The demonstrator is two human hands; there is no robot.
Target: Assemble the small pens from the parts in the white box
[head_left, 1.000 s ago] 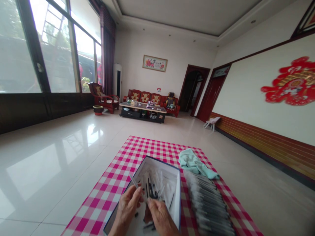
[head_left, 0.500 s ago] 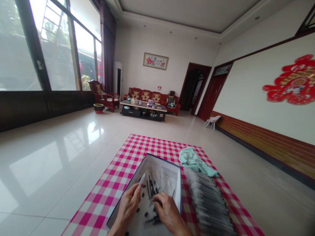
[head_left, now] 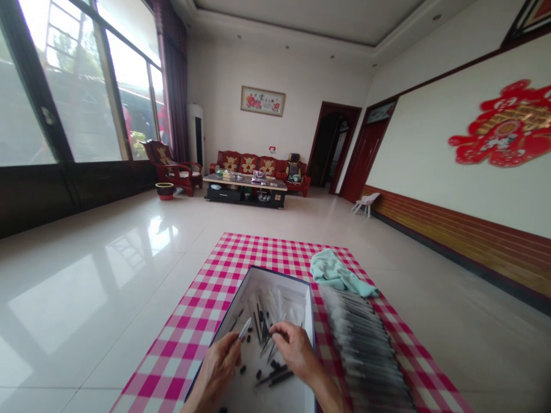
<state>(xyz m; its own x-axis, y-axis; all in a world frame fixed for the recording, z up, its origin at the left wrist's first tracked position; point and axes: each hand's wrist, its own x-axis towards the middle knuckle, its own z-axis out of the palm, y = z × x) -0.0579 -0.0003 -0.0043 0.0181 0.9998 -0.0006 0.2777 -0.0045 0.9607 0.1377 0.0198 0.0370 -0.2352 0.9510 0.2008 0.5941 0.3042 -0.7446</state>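
Note:
My left hand [head_left: 220, 362] is closed around a clear, pointed pen barrel [head_left: 245, 328], whose tip sticks up past the thumb. To its right, my right hand [head_left: 295, 351] hovers over the box with thumb and fingertips pinched; whatever lies between them is too small to make out. Below both hands stands a shallow white box [head_left: 309, 312] with a dark blue rim. Inside it lie thin dark rods [head_left: 257, 327], small black caps [head_left: 243, 369], thicker black pieces [head_left: 280, 377] and clear plastic parts [head_left: 279, 304].
A dense row of clear-and-black pens [head_left: 365, 350] lies right of the box, blurred. Behind it is a crumpled mint-green cloth [head_left: 338, 272]. All rest on a pink-and-white checked tablecloth [head_left: 172, 350]. Farther off are a low table [head_left: 245, 186] and a red wooden sofa [head_left: 240, 163].
My right hand has lifted slightly up and away within the box, uncovering black pieces beneath it. My left hand still grips the pen barrel, a little lower. The whole view has shifted slightly.

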